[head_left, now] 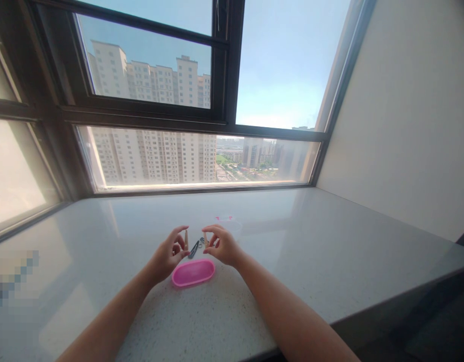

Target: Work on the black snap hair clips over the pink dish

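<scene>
My left hand [172, 251] pinches a small wooden clothespin [186, 240] upright between thumb and fingertips. Facing it, my right hand [221, 245] grips a second wooden clothespin [205, 239] the same way, with a gap between the two. Dark hair clips [194, 249] lie on the counter between and behind the hands, partly hidden by the right one. Just in front of them sits an oval pink tray [193, 274], its inside showing nothing. Beyond the right hand is a clear plastic piece with pink ends [224, 218], hard to make out.
The pale speckled counter [299, 261] runs back to a dark-framed window [201, 189]. A white wall [397, 120] rises on the right. The counter's front edge [352, 315] slants across the lower right. A blurred-out patch [13, 276] covers something at the left.
</scene>
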Demonstrator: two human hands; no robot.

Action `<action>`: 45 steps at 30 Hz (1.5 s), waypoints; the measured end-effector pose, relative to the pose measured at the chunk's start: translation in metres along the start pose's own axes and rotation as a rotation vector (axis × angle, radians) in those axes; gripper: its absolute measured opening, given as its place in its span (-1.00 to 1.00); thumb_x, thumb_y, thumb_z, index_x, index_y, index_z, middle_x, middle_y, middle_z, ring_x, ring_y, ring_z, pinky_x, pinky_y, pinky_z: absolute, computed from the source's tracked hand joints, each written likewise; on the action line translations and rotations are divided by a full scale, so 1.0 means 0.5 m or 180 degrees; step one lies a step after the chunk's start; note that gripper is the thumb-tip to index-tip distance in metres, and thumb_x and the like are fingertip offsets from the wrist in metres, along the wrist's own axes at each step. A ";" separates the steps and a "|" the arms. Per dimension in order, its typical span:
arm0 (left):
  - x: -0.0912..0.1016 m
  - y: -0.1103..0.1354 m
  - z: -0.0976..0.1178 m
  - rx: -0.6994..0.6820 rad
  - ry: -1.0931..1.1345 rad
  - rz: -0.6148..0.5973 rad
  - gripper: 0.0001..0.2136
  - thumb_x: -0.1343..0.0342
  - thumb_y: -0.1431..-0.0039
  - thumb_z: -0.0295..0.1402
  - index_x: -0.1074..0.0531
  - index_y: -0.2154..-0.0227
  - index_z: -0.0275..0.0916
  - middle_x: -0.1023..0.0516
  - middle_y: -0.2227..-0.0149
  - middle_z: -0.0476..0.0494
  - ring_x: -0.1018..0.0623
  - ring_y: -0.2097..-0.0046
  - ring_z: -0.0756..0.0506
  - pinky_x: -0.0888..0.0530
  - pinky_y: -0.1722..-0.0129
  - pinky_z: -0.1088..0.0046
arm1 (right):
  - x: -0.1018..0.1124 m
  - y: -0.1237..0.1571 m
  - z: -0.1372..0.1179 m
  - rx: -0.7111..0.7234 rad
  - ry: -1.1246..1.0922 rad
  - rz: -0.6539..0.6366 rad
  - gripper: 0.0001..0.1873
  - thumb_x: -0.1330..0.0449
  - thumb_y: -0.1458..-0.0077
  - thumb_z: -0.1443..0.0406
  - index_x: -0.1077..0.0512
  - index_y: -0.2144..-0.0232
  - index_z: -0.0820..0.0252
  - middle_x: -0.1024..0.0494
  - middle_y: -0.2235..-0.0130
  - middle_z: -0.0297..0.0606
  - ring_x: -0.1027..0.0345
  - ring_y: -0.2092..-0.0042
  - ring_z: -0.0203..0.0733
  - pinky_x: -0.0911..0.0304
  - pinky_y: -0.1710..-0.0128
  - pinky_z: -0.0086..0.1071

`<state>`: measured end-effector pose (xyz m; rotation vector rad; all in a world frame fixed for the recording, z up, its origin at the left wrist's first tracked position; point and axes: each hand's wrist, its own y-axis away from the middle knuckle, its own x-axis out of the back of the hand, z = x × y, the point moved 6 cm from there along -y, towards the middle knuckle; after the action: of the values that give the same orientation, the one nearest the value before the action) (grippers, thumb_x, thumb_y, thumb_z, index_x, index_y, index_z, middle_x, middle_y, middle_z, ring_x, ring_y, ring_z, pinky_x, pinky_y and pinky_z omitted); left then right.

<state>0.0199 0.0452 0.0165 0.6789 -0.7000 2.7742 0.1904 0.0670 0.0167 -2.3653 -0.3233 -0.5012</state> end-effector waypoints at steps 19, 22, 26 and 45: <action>-0.004 0.001 -0.009 0.0010 -0.0319 -0.0080 -0.51 -0.12 0.00 -0.39 -0.14 -0.03 -0.16 -0.36 0.41 0.06 -0.33 0.50 0.06 -0.31 0.49 0.55 | -0.001 0.000 0.000 0.0015 -0.0055 -0.0025 -0.33 -0.42 0.32 0.31 -0.34 0.07 0.11 -0.35 0.11 -0.23 -0.24 0.49 -0.46 -0.21 0.54 -0.52; -0.003 0.000 -0.011 0.0027 -0.0425 -0.0065 -0.51 -0.12 0.00 -0.39 -0.14 -0.03 -0.15 -0.37 0.39 0.04 -0.38 0.46 0.03 -0.33 0.47 0.54 | -0.002 0.000 0.003 0.0044 -0.0046 -0.0035 -0.33 -0.42 0.32 0.28 -0.34 0.08 0.11 -0.35 0.12 -0.24 -0.19 0.52 -0.48 -0.19 0.56 -0.53; -0.003 -0.002 -0.012 0.0012 -0.0501 -0.0074 -0.50 -0.11 -0.01 -0.39 -0.13 -0.03 -0.14 -0.39 0.38 0.03 -0.39 0.44 0.02 -0.35 0.45 0.52 | -0.003 0.000 0.004 0.0056 -0.0056 -0.0053 -0.34 -0.42 0.32 0.25 -0.35 0.08 0.12 -0.34 0.11 -0.24 -0.16 0.54 -0.50 -0.17 0.58 -0.53; -0.006 0.001 -0.007 0.0026 -0.0537 -0.0141 -0.51 -0.11 -0.01 -0.37 -0.16 -0.04 -0.16 -0.43 0.39 0.02 -0.40 0.45 0.01 -0.36 0.45 0.52 | -0.003 -0.001 0.001 0.0025 -0.0180 -0.0098 -0.46 -0.39 0.27 0.25 -0.41 0.15 0.17 -0.38 0.08 -0.17 -0.14 0.55 -0.50 -0.18 0.57 -0.52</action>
<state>0.0209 0.0463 0.0119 0.9271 -0.6960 2.7035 0.1891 0.0675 0.0158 -2.3731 -0.3874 -0.4471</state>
